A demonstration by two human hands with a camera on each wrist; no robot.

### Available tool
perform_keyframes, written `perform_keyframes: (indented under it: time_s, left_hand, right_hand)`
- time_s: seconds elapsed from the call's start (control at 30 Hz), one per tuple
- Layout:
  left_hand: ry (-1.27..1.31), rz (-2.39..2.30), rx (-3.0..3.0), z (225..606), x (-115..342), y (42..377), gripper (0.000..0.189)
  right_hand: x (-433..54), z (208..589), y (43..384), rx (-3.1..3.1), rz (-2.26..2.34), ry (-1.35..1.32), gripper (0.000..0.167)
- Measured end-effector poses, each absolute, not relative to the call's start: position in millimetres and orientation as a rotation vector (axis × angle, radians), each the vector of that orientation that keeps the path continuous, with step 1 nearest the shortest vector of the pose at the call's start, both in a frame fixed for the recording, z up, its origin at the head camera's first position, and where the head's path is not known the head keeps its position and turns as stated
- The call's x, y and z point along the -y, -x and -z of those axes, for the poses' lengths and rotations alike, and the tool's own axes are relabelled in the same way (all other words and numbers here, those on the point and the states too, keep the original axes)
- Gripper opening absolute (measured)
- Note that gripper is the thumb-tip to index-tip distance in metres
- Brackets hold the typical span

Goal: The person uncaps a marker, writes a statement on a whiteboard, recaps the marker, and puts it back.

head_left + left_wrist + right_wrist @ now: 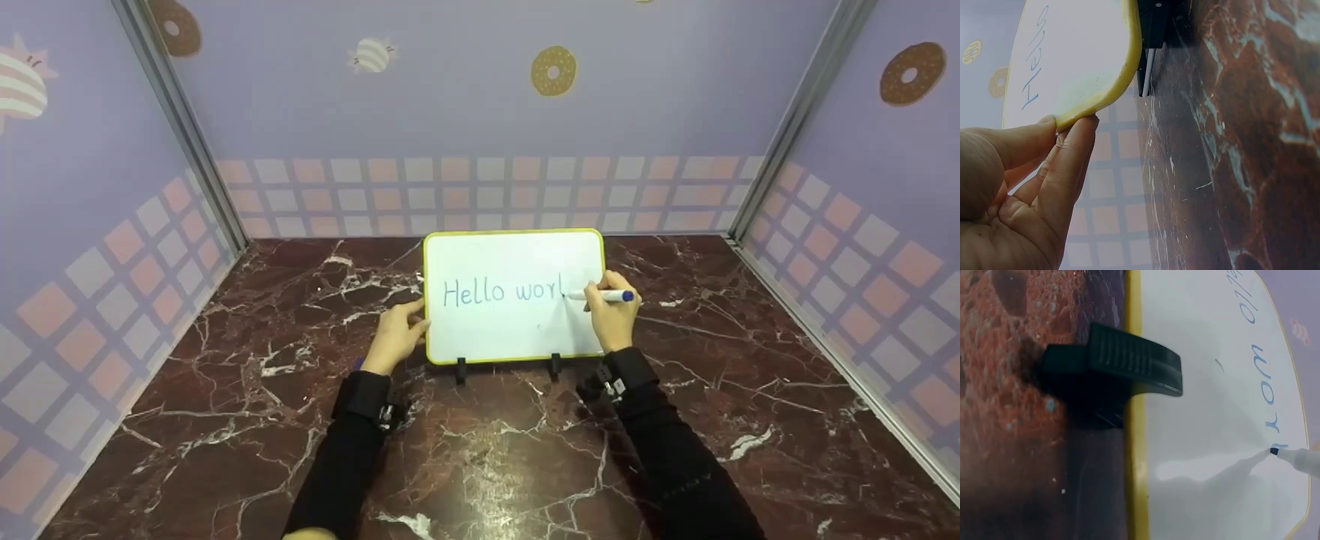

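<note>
- Pinching the whiteboard (480, 334) by its yellow rim (1135, 48), the left hand (394, 334) has thumb and fingers nearly closed together
- Right hand (616, 309) has its fingers curled round a marker (611, 295), tip against the board
- Whiteboard, upright between the hands, looks light, stiff and slick; best held by the rim, since the blue lettering (498, 293) may smear
- Marker looks light and rigid; hold it by the barrel
- Only holder seen, a black stand (1129, 360) between the hands, bears the board's lower edge; how firmly is hard to tell

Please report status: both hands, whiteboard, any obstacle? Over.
Left hand pinches whiteboard edge; right hand holds marker. Writing reads "Hello worl". Nothing visibly in the way.
</note>
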State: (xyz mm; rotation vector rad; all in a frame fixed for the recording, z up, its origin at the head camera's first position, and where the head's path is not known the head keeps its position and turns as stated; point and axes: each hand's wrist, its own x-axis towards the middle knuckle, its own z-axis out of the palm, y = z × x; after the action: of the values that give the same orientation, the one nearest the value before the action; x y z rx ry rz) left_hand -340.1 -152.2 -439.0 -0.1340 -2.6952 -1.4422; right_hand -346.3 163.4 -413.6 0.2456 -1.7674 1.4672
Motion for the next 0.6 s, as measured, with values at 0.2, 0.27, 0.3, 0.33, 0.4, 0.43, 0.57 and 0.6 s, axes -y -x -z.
perform_keyframes:
  time_s: [0.2, 0.27, 0.3, 0.33, 0.4, 0.43, 0.57, 0.6]
  left_hand:
    - [0.139, 1.424, 2.69, 439.4, 152.2, 339.8, 0.049]
    - [0.141, 1.421, 2.694, 439.2, 152.3, 339.5, 0.049]
    - [0.14, 1.422, 2.696, 439.0, 152.2, 339.4, 0.049]
    - [0.14, 1.422, 2.698, 438.8, 152.2, 339.4, 0.049]
    - [0.142, 1.415, 2.699, 438.8, 152.2, 340.0, 0.049]
    - [0.143, 1.412, 2.699, 438.8, 152.2, 340.2, 0.049]
    - [0.145, 1.41, 2.692, 439.3, 152.5, 339.7, 0.049]
    - [0.146, 1.408, 2.692, 439.4, 152.6, 339.4, 0.049]
  right_hand:
    - [-170.1, 417.9, 347.7, 1.72, -1.49, -0.22, 0.029]
    - [-172.0, 418.9, 347.9, 1.701, -1.486, -0.201, 0.029]
    - [-172.7, 418.9, 347.9, 1.693, -1.484, -0.191, 0.029]
    - [-173.3, 419.0, 348.0, 1.685, -1.487, -0.181, 0.029]
    - [-174.2, 417.9, 348.4, 1.686, -1.483, -0.166, 0.029]
    - [-174.3, 417.4, 348.8, 1.687, -1.481, -0.161, 0.029]
    - [-174.0, 417.7, 350.9, 1.702, -1.469, -0.155, 0.029]
    - [-173.5, 418.2, 351.0, 1.705, -1.463, -0.157, 0.029]
